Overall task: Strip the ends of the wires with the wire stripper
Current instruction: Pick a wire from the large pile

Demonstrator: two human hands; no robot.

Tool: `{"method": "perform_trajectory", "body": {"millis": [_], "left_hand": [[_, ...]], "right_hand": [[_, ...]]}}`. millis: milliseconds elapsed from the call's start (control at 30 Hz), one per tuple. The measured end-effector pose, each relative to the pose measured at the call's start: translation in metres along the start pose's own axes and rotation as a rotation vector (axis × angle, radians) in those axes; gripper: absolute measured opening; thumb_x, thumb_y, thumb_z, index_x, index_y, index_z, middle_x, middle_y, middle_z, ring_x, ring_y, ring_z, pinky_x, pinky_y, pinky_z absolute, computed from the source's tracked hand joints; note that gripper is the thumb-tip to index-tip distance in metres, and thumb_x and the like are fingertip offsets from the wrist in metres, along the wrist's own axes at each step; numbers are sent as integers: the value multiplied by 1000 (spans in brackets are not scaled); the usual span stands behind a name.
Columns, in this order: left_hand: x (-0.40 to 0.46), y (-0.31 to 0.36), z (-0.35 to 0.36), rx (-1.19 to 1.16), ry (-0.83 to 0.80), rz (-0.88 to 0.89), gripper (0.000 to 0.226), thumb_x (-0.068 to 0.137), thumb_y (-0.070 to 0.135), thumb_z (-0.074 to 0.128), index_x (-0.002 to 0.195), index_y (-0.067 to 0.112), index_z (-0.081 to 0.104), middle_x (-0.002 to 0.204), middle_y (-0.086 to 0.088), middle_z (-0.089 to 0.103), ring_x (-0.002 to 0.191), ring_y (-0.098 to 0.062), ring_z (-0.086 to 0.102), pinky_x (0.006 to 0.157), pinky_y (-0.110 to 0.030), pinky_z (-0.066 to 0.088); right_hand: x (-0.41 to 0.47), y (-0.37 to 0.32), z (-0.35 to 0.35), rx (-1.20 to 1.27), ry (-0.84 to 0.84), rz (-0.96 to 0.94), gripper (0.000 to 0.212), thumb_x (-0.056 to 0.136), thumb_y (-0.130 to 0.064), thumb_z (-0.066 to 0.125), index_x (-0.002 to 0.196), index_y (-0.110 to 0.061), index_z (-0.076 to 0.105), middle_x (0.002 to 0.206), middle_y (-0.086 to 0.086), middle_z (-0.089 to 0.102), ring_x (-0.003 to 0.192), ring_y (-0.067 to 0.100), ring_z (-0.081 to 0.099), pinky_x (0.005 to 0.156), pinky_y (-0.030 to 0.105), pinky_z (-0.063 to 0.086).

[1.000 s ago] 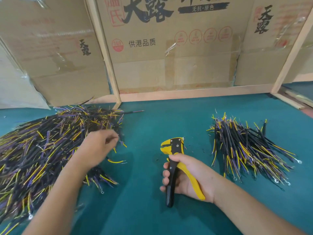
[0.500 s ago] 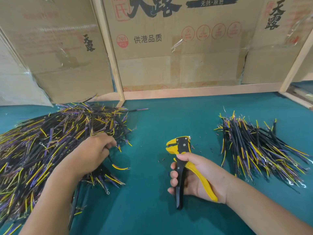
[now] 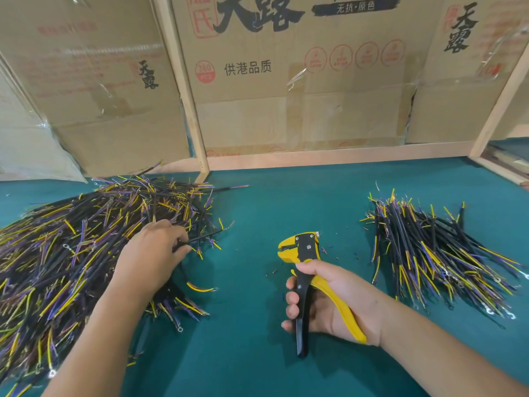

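A big heap of black wires with yellow and purple ends (image 3: 65, 247) covers the left of the green table. My left hand (image 3: 151, 253) lies on its right edge and pinches one black wire (image 3: 204, 235) that sticks out to the right. My right hand (image 3: 329, 302) grips the handles of a yellow and black wire stripper (image 3: 303, 270), its jaws pointing away from me with nothing in them. A smaller pile of the same wires (image 3: 435, 253) lies to the right of the stripper.
Cardboard boxes (image 3: 300, 75) and a wooden frame (image 3: 315, 160) close off the back of the green table (image 3: 257, 368). Small bits of cut insulation (image 3: 272, 272) lie around the stripper. One loose yellow wire piece (image 3: 200, 288) lies beside the big heap.
My left hand has closed its fingers on one black wire at the heap's edge and drawn it out a little to the right. My right hand keeps the stripper where it was.
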State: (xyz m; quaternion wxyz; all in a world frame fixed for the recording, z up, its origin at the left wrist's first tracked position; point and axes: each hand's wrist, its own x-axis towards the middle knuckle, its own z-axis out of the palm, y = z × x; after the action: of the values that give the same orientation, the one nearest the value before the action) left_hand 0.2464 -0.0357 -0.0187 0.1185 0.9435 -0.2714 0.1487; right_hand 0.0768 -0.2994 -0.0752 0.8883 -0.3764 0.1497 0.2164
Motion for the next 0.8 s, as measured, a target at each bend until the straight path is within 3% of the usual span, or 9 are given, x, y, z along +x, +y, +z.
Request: {"method": "perform_trajectory", "body": {"millis": [200, 300, 467, 633, 733, 800], "left_hand": [[-1, 2, 4, 48, 31, -32, 8, 88, 25, 73, 82, 21, 69, 80, 4, 50, 86, -24, 55, 61, -33, 43], [0, 5, 2, 13, 93, 37, 11, 88, 21, 73, 81, 20, 65, 82, 4, 49, 74, -23, 53, 55, -32, 42], [-4, 23, -7, -100, 221, 162, 8, 92, 24, 67, 89, 24, 60, 88, 7, 58, 71, -27, 61, 55, -36, 51], [-9, 35, -7, -156, 230, 270, 12, 92, 20, 68, 93, 24, 56, 88, 11, 59, 68, -20, 58, 54, -32, 49], [-8, 40, -2, -240, 215, 300, 18, 91, 14, 69, 106, 21, 62, 88, 13, 57, 65, -5, 51, 60, -26, 46], [-9, 46, 1, -384, 200, 260, 24, 92, 11, 68, 115, 18, 65, 86, 10, 59, 63, -3, 51, 62, -15, 40]], "right_hand": [[-2, 0, 4, -1, 12, -1, 37, 64, -29, 89, 80, -1, 70, 77, 17, 56, 65, 33, 58, 78, 53, 56], [-2, 0, 4, 4, 5, 0, 38, 62, -29, 90, 79, -2, 70, 76, 17, 56, 64, 32, 58, 77, 53, 56], [-3, -1, 4, -2, 3, -4, 31, 75, -30, 82, 80, -1, 70, 76, 17, 56, 65, 33, 58, 79, 52, 56], [-2, 0, 4, -1, 10, -6, 39, 63, -29, 90, 80, 0, 70, 76, 18, 56, 65, 33, 58, 78, 54, 56], [-1, 0, 3, 1, 4, -7, 38, 64, -29, 90, 80, 0, 70, 76, 18, 57, 65, 33, 59, 79, 54, 56], [0, 0, 2, 0, 5, -8, 38, 64, -29, 90, 80, 0, 71, 76, 18, 57, 65, 34, 59, 79, 55, 56]]}}
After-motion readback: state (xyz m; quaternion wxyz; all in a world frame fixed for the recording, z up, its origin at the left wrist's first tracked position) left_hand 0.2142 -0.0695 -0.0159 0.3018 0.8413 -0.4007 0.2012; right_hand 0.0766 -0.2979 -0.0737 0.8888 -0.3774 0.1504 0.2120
